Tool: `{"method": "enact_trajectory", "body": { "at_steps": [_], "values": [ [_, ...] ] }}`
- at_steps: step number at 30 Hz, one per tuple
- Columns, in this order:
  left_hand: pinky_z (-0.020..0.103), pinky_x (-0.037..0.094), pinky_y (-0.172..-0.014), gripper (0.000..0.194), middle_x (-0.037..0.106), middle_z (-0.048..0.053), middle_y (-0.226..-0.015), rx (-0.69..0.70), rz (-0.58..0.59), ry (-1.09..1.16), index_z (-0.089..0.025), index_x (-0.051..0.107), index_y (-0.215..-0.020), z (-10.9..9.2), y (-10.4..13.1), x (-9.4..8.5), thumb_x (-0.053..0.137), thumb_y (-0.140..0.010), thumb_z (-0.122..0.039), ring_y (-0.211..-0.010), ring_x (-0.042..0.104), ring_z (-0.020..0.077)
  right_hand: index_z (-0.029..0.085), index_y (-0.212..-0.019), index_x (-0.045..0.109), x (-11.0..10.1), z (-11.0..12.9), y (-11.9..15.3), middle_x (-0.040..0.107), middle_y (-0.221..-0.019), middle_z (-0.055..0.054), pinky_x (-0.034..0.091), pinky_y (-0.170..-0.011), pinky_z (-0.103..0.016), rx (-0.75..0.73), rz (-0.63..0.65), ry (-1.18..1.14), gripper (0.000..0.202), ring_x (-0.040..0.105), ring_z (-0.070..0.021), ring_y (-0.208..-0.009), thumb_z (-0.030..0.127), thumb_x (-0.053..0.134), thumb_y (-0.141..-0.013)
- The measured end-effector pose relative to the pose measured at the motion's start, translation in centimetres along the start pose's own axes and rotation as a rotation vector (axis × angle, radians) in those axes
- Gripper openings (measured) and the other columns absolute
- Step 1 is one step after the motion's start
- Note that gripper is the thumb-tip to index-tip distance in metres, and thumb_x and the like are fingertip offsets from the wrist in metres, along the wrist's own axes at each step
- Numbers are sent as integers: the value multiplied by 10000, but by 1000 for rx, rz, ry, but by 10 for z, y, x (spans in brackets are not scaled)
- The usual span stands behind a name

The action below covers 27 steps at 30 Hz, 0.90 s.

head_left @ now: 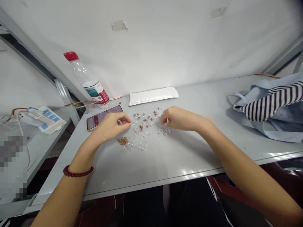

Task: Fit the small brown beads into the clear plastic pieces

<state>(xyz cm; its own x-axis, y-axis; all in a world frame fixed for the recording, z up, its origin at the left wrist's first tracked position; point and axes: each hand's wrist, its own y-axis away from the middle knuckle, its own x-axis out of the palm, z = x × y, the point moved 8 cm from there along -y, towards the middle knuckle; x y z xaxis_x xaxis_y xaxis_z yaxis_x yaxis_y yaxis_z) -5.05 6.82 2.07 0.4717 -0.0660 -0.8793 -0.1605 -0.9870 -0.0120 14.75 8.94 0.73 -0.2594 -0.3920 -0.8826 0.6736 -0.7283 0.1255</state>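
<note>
Grey surface (163,167): brown pieces (122,141), clear pieces (134,143); red-capped bottle (96,91) near the back-left corner; pale-blue bag (276,102) with dark-and-white stripes.

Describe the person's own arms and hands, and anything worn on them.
The left hand and right hand are both ungloved. A dark red bracelet, rounded and with a beaded or braided texture, circles the left wrist; none shows on the right. No sleeve is visible on either forearm.
</note>
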Motion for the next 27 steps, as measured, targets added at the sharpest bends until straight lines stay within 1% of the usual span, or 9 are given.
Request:
{"method": "enact_trajectory", "body": {
  "at_steps": [3,5,10,12,15,18,20,24,27],
  "values": [
    [271,454,-649,211,693,14,-797,10,2,1,-201,681,-800,-1,0,1,577,-745,-376,-739,615,182,185,-830,690,5,-1,-3,614,-842,-49,307,-608,-278,-42,6,21,311,508,-153,-728,-17,515,-670],
    [272,455,-644,205,693,16,-788,17,-9,3,-202,684,-799,-3,0,1,584,-748,-375,-729,609,179,188,-834,694,8,1,-6,619,-847,-49,314,-611,-277,-84,-9,17,328,510,-155,-729,-19,511,-658],
    [295,481,-653,177,700,23,-797,23,-25,92,-204,679,-795,-11,2,5,625,-747,-366,-715,616,181,175,-808,667,3,10,-8,611,-793,-44,345,-611,-272,-160,-73,-63,217,505,-146,-702,54,528,-693],
    [305,498,-670,176,703,27,-801,57,-52,161,-201,675,-800,-18,4,6,640,-753,-367,-723,626,180,169,-808,643,-4,15,-7,610,-785,-33,365,-612,-265,-160,-124,-185,169,512,-138,-697,87,545,-696],
    [311,524,-698,169,703,33,-812,117,-115,305,-195,662,-789,-31,10,6,670,-752,-360,-750,638,180,165,-841,614,-12,21,-6,610,-770,-13,414,-632,-262,-144,-209,-526,143,536,-127,-691,132,578,-707],
    [314,542,-711,134,694,31,-822,160,-174,410,-197,650,-768,-43,15,5,691,-746,-323,-760,637,175,165,-869,617,-8,24,-9,635,-806,-20,461,-709,-283,-134,-227,-926,135,575,-127,-735,180,615,-735],
    [321,548,-723,114,688,28,-816,184,-214,434,-198,646,-766,-49,18,4,692,-749,-302,-756,633,171,165,-857,636,-1,25,-12,651,-832,-28,470,-759,-297,-121,-214,-1101,129,589,-127,-764,215,652,-740],
    [331,547,-743,98,681,26,-805,240,-289,434,-191,644,-778,-52,21,2,682,-759,-280,-759,631,168,162,-823,669,10,24,-16,667,-844,-40,470,-808,-312,-73,-177,-1287,121,603,-132,-788,244,690,-736],
    [333,541,-733,101,680,24,-796,268,-323,386,-193,640,-773,-53,22,1,678,-764,-286,-744,629,167,166,-805,680,15,24,-17,678,-875,-46,468,-818,-310,-43,-164,-1326,100,608,-132,-792,237,689,-735]
  ]
}}
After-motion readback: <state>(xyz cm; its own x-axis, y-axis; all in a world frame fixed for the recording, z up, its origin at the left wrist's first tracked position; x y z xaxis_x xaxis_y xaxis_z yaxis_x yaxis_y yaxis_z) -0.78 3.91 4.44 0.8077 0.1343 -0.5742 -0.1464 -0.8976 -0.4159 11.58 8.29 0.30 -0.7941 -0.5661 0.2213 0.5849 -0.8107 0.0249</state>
